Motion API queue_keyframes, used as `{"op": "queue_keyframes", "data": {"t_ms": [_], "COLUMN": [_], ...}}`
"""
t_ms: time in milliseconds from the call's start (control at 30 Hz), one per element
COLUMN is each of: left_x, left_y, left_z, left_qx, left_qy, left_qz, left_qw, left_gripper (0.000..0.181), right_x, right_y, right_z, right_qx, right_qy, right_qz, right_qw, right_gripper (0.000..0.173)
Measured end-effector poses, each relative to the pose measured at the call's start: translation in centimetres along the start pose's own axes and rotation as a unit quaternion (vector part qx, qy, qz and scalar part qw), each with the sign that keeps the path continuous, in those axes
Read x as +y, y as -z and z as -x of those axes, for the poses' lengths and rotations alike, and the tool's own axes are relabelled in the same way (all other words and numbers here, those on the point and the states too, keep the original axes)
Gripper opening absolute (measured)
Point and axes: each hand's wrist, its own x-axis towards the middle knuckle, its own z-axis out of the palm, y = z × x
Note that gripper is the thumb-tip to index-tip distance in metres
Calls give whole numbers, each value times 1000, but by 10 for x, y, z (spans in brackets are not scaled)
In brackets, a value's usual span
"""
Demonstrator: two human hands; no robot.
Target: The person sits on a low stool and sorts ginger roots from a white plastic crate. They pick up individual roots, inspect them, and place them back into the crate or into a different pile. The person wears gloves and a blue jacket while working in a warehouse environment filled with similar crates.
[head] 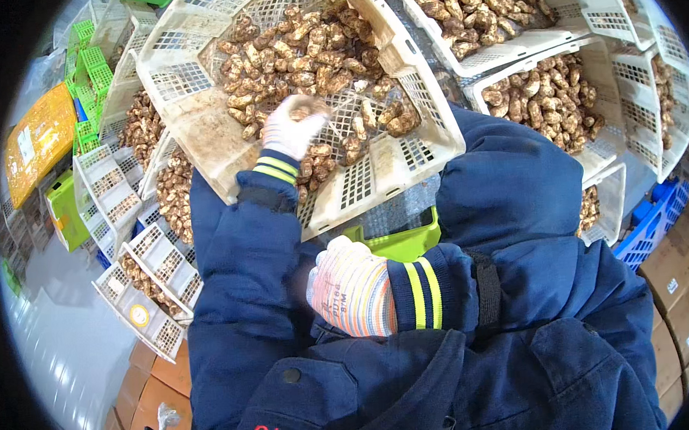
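A large white plastic crate point(199, 111) stands tilted before me, holding many brown-and-white mushrooms point(312, 47), apparently matsutake. Inside it, my left hand point(296, 127), in a striped knit glove, has its thumb and fingers around a blurred brown mushroom point(308, 109). Loose mushrooms lie near that hand on the crate's mesh. My right hand point(351, 287), gloved alike, is bent back in front of my chest with its fingers curled; its palm side is hidden, so whether it holds anything does not show. Just beyond it is a lime-green plastic container point(404, 244), partly covered by the crate.
More white crates of mushrooms stand at the upper right point(523, 48) and at the left point(100, 187). A blue crate point(652, 228) and cardboard boxes point(684, 279) are at the right. On the left are a yellow package point(40, 143) and a green box point(66, 209).
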Motion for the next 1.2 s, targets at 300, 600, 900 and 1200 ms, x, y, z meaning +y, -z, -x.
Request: {"op": "queue_keyframes", "data": {"t_ms": [300, 600, 900, 1200], "left_x": [63, 28, 3, 1], "left_y": [113, 69, 7, 18], "left_z": [49, 12, 10, 0], "left_qx": [-132, -18, -141, -118], "left_qy": [-84, 101, 97, 84], "left_qz": [687, -229, -471, -321], "left_qw": [710, 968, 865, 936], "left_gripper": [65, 50, 51, 50], "right_x": [-2, 4, 2, 10], "right_y": [16, 13, -1, -4], "right_z": [2, 5, 2, 7], "right_qx": [-40, 22, 20, 36], "right_qy": [32, 64, 13, 39], "right_qz": [8, 14, 5, -1], "right_qw": [999, 998, 1000, 999], "right_gripper": [12, 14, 11, 12]}}
